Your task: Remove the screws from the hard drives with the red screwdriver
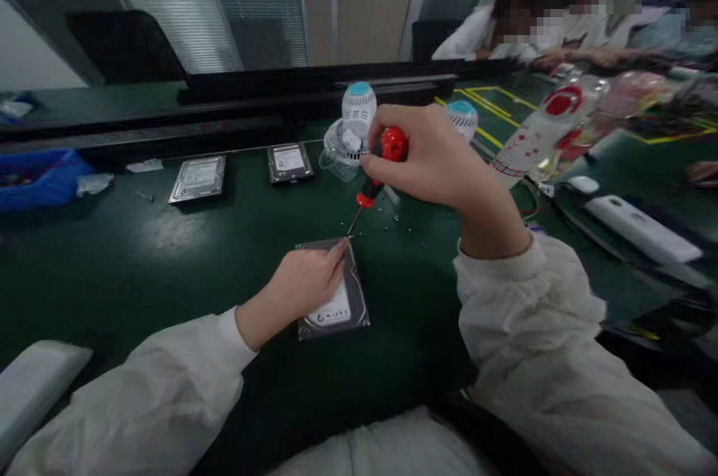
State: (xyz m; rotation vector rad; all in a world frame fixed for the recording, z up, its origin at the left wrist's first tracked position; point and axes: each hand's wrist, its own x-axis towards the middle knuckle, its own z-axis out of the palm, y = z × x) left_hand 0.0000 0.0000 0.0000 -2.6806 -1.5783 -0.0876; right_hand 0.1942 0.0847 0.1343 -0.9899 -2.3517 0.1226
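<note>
A hard drive (339, 309) lies on the dark green table (168, 259) in front of me. My left hand (306, 283) rests on top of it, fingers together, with the forefinger reaching to its far right corner. My right hand (429, 158) is wrapped round the red handle of a screwdriver (377, 177). The screwdriver's thin tip touches that same far corner of the drive. Small screws (393, 220) lie scattered on the table just beyond the drive.
Two more hard drives (198, 179) (289, 162) lie farther back. A small white fan (352, 133) and a clear cup stand behind my right hand. A blue bin (39, 177) sits far left. A plastic bottle (541, 133) and other people are at right.
</note>
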